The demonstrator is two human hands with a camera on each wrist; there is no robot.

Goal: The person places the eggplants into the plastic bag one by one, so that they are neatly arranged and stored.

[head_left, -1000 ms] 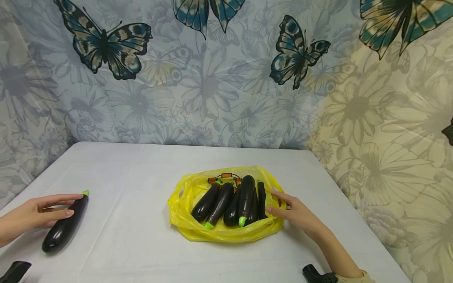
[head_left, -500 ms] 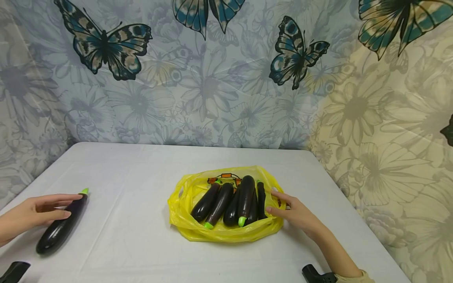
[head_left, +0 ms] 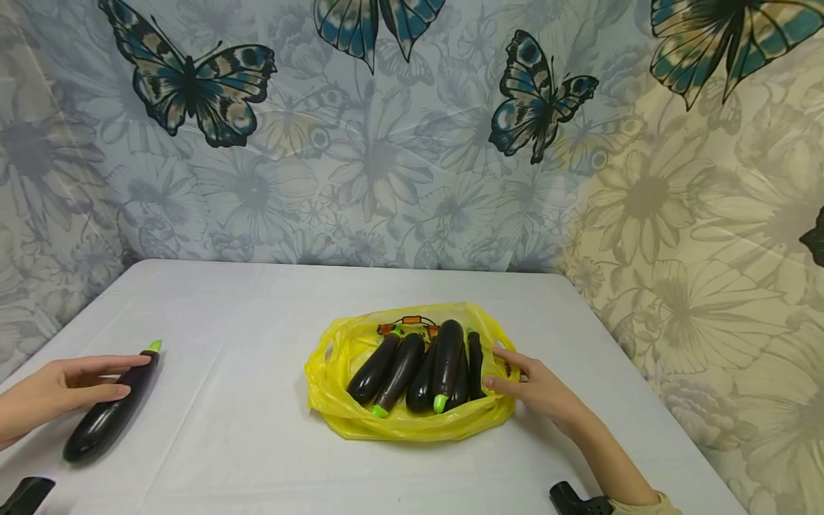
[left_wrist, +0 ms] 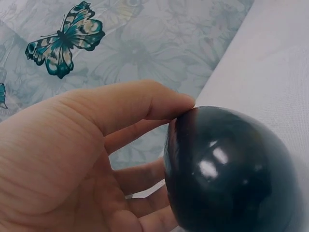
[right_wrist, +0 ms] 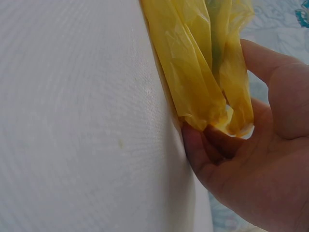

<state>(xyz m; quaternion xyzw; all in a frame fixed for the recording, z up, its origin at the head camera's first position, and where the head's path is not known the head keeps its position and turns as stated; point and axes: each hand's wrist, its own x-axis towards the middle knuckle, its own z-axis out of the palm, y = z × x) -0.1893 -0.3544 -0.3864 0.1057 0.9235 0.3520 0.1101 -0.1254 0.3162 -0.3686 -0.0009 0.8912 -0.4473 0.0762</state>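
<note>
At the left of the table in the head view, my left hand (head_left: 71, 392) grips a dark glossy eggplant (head_left: 103, 428) with a green stem tip, thumb on the near side and fingers on the far side. Its rounded end fills much of the left wrist view, where my thumb (left_wrist: 169, 102) touches it. A yellow plastic bag (head_left: 412, 430) lies spread in the middle, its mouth showing several eggplants (head_left: 403, 373). My right hand (head_left: 547, 393) holds the bag's right edge between thumb and fingers; the right wrist view shows the thin plastic (right_wrist: 181, 63) within that hand.
A white cloth covers the table (head_left: 244, 343). Behind it hangs a backdrop (head_left: 380, 164) printed with flowers and butterflies. Black wrist devices (head_left: 582, 501) show at the bottom edge of the head view.
The eggplant's rounded end has swung slightly left and its stem tip has risen a little in the left hand. The right hand and the bag have stayed in place.
</note>
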